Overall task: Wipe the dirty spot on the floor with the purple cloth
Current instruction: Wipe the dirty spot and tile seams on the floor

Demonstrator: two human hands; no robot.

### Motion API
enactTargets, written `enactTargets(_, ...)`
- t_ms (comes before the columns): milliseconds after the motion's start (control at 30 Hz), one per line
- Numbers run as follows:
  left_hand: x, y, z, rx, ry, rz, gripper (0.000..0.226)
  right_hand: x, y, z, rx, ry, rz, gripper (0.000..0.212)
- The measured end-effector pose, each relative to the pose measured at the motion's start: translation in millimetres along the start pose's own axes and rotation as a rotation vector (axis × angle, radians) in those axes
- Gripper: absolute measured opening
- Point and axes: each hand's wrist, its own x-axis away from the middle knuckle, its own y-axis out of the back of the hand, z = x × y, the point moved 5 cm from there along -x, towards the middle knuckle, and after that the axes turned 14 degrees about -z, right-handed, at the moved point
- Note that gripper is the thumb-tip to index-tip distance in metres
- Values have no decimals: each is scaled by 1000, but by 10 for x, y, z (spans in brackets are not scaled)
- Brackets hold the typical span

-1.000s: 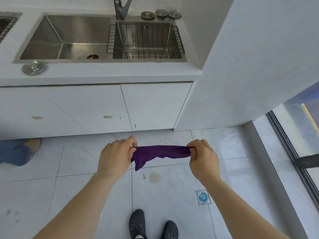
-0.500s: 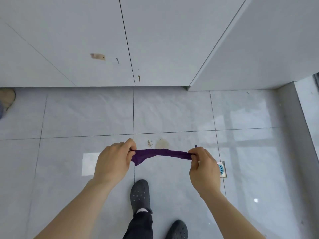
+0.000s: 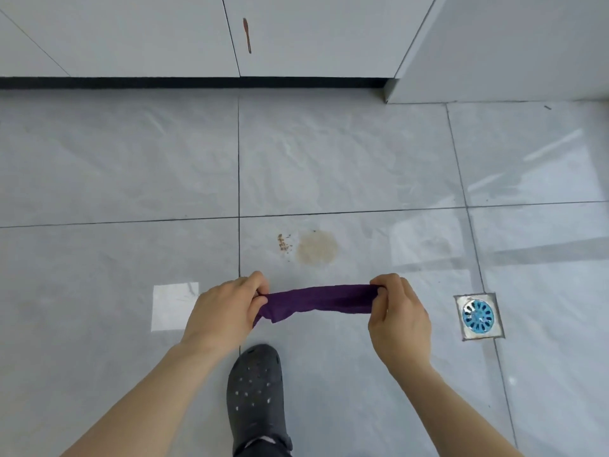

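Now much nearer the floor [image 3: 131, 179] than a second ago, sink gone from view, so ready to press down and wipe. Left hand [image 3: 227, 308] and right hand [image 3: 400, 319] both pinched shut on the ends of the purple cloth [image 3: 319, 301], soft, bunched into a taut band. Dirty spot [image 3: 317, 248] just beyond it: pale tan round smear with brown crumbs, on glossy grey tile; dark clog [image 3: 255, 390] below
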Motion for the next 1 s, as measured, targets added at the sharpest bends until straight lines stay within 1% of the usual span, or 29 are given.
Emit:
enactTargets(100,-155,-352,66,13,-27,18,7,-66,-310,-206,15,2,-18,23)
enactTargets(300,-550,-1026,169,41,-43,-81,6,-307,-892,-469,-11,45,-115,26)
enactTargets(400,-675,-1310,124,115,-35,-95,5,-520,-1000,-529,-22,82,-189,28)
enactTargets(500,-638,-1541,-7,240,-17,-49,5,-767,-1028,-469,-53,97,-261,30)
enactTargets(567,-589,-1641,-93,303,-23,-10,6,-890,-1057,-330,-97,138,-292,32)
enactTargets(633,-619,-1657,-117,329,-21,-17,10,-958,-1122,-167,-141,206,-302,32)
enactTargets(733,-753,-1577,-9,306,-14,-83,10,-913,-1290,-23,-192,308,-286,26)
enactTargets(800,-821,-1498,101,240,-37,-125,1,-814,-1444,-47,-182,301,-257,25)
enactTargets(833,-844,-1466,153,200,-56,-153,7,-755,-1532,-84,-152,279,-231,31)
enactTargets(900,-900,-1408,275,141,-75,-237,22,-627,-1721,-158,-42,254,-163,57)
enactTargets(967,-978,-1340,427,121,-46,-356,34,-481,-1930,-203,59,266,-69,82)
enactTargets(1000,-1024,-1322,517,99,-26,-406,40,-405,-2040,-217,91,275,-21,90)
